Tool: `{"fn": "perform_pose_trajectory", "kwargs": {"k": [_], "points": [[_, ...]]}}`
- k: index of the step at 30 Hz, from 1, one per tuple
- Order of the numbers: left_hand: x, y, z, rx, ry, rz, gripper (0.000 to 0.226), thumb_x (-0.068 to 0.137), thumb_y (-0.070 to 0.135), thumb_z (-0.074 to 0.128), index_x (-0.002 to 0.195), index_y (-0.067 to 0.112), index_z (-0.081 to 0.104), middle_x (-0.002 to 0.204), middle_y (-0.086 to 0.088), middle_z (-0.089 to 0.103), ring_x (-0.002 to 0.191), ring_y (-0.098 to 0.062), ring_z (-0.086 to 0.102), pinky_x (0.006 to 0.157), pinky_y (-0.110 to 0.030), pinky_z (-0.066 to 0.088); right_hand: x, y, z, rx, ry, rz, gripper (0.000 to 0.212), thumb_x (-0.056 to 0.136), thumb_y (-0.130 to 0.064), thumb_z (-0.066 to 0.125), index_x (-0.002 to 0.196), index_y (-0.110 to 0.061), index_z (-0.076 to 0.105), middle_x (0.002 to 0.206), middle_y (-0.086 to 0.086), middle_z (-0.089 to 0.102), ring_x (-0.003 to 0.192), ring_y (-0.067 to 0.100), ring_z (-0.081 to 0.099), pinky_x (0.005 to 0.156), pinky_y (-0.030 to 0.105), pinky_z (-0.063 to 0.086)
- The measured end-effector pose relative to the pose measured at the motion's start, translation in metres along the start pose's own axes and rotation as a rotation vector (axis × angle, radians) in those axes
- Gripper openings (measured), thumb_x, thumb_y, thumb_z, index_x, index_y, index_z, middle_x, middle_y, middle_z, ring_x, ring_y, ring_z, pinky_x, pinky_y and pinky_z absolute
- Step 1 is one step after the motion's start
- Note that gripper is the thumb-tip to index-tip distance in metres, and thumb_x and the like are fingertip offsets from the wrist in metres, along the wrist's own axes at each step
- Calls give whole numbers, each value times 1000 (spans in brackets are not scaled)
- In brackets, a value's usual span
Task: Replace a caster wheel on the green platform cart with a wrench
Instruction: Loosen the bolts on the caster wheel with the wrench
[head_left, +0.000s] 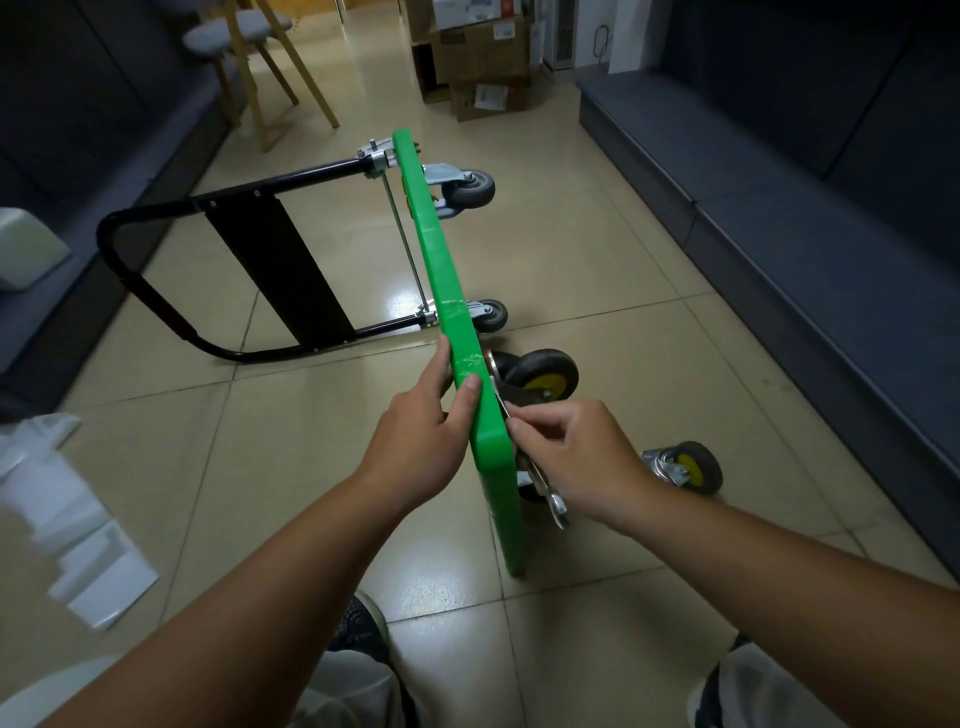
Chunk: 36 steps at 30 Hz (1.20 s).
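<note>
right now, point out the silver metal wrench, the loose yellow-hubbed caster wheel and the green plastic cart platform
silver metal wrench (557, 503): head view, its lower end
loose yellow-hubbed caster wheel (691, 462): head view, yellow hub
green plastic cart platform (445, 270): head view, top edge

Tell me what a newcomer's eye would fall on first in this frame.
The bright green platform stands on its long edge mid-floor, with its black handle lying flat to the left. The left hand grips the top edge while the right hand holds a wrench on the wheel side, by a yellow-hubbed caster. A loose caster lies on the tiles to the right.
</note>
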<state>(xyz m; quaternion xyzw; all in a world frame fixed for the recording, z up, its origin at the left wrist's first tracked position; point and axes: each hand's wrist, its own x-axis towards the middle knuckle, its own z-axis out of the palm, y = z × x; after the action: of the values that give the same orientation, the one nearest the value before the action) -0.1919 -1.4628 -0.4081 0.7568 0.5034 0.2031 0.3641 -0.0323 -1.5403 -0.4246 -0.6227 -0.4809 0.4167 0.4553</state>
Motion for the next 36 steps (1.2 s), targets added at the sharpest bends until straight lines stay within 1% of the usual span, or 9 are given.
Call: {"fn": "perform_pose_trajectory", "kwargs": {"k": [5,11,15,18,22,26,29,31,36], "points": [[1,-3,1,-32,-3,5,64,107,49,44,161,47,10,125,11,60,103,-24,72,88,-53,60,-3,27,9,10,36,-108,33,96,-13,65,128,-19,66,107,-15,74,102,7,71,92,27,57],[2,-6,2,-100,-25,9,79,90,66,41,161,49,12,151,12,53,109,-20,71,92,-54,59,0,60,18,-186,100,-202,48,96,-11,64,140,-29,57,128,-12,67,116,4,64,100,21,50],[3,-9,1,-118,-30,3,76,95,63,44,162,47,12,155,7,50,115,-18,68,95,-54,58,3,68,24,-284,130,-231,53,97,-13,63,144,-35,52,124,-3,69,112,17,66,96,38,55],[4,-10,1,-128,-41,8,73,99,59,45,162,47,12,156,7,50,111,-17,69,93,-55,59,-2,67,17,-296,94,-215,52,97,-17,63,144,-37,51,120,-2,70,106,18,67,91,43,56],[4,-8,-1,-144,-57,10,79,91,65,44,161,50,11,154,9,52,109,-17,70,94,-55,58,-24,58,0,-287,9,-124,41,95,-23,66,134,-36,62,102,2,75,89,20,70,80,42,57],[5,-9,-2,-152,-68,18,87,80,80,41,158,55,11,152,8,55,111,-19,70,95,-54,58,-34,26,-14,-143,44,68,21,94,-17,68,111,-28,74,73,14,72,52,17,60,59,33,53],[7,-12,-3,-166,-76,19,90,77,83,40,158,56,13,151,6,56,113,-19,69,96,-54,57,-24,-4,-24,53,96,288,9,94,-16,68,99,-13,75,71,14,73,54,17,61,57,33,50],[7,-14,-4,-191,-81,17,90,76,84,43,157,58,13,151,7,55,111,-18,70,97,-55,57,-13,-22,-30,146,98,413,14,93,-17,70,98,-5,73,73,15,73,52,17,60,54,31,47],[6,-15,-5,-218,-87,15,89,76,84,45,156,60,15,153,8,54,109,-16,71,98,-55,57,12,-55,-32,227,-35,534,12,94,-16,69,99,-6,69,71,10,69,50,13,57,46,21,45]]}}
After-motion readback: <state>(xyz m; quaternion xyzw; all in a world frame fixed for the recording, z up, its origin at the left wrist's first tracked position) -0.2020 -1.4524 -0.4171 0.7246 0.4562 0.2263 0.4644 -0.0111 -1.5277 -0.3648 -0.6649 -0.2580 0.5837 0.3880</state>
